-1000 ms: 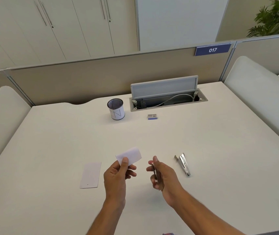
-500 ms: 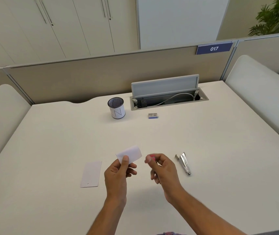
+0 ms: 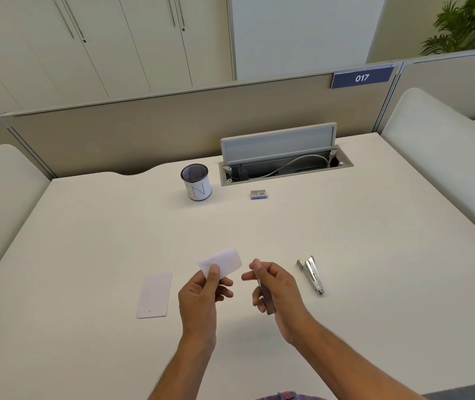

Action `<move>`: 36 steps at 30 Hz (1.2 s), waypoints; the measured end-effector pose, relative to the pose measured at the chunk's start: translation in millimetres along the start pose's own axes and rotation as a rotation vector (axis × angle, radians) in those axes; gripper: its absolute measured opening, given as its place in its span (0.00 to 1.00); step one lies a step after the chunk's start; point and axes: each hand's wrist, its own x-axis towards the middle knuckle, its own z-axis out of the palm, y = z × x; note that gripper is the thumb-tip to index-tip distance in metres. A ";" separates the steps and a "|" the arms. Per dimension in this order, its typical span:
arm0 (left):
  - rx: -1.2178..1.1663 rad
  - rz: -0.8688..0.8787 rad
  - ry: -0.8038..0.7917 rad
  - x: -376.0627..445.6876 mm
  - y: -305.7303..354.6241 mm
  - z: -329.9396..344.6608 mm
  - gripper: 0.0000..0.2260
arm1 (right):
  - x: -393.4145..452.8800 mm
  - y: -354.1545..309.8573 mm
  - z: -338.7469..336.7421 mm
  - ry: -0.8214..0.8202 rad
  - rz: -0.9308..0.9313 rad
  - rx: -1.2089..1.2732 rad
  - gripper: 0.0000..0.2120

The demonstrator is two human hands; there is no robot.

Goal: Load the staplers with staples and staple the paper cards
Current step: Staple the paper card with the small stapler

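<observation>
The left hand pinches a small white paper card by its lower corner, holding it above the white desk. Just to its right, the right hand curls around a dark slim stapler, thumb and forefinger raised toward the card without touching it. A silver stapler lies on the desk near the right hand. A second paper card lies flat left of the hands. Farther back sit a staple box and a mesh pen cup
</observation>
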 end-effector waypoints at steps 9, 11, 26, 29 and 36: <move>0.022 -0.005 -0.004 -0.6 -1.0 1.5 0.13 | 3.4 3.8 -0.3 -0.026 0.052 -0.003 0.20; 0.024 -0.004 -0.006 -0.2 -1.0 1.4 0.13 | 4.4 4.9 -1.5 0.023 0.079 -0.002 0.18; 0.057 -0.018 -0.017 -0.2 -2.4 4.8 0.13 | 8.1 9.3 -8.1 0.099 0.004 0.011 0.18; 0.060 -0.014 -0.009 -0.1 -1.2 3.6 0.13 | 8.4 5.9 -9.4 0.092 -0.016 0.053 0.16; 0.049 -0.004 -0.003 -0.6 3.1 10.6 0.13 | 7.0 -1.8 -4.3 0.063 -0.070 0.009 0.16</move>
